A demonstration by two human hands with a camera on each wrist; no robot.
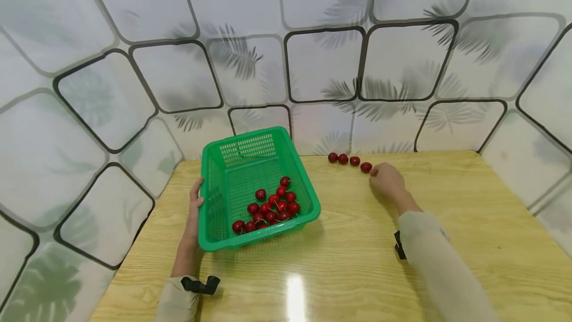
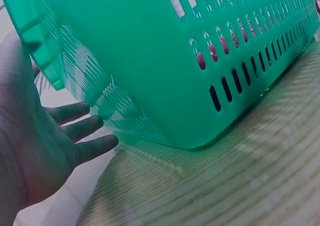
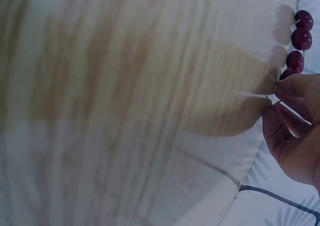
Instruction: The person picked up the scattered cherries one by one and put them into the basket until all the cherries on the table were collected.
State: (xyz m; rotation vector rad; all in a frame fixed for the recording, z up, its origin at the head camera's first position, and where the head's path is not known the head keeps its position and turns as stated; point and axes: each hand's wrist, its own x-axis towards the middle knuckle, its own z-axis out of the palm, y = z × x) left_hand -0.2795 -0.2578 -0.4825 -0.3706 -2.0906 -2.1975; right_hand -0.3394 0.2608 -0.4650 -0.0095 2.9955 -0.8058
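Observation:
A green plastic basket point(image 1: 259, 238) stands on the wooden table with a heap of red cherries point(image 1: 271, 216) at its near side. My left hand point(image 1: 193, 212) rests against the basket's left rim. In the left wrist view, several of its fingers point(image 2: 82, 131) are stretched out beside the basket's wall. Farther right, a short row of cherries point(image 1: 342, 159) lies along the table's back edge. My right hand point(image 1: 388, 181) is at the row's right end, its thumb and finger pinching the stem of the end cherry point(image 1: 366, 167). Fingers partly hide that cherry in the right wrist view.
Patterned cloth walls point(image 1: 326, 63) enclose the back and sides of the table point(image 1: 348, 257). The back wall rises just behind the cherry row. Black wrist straps point(image 1: 200, 285) sit on both sleeves.

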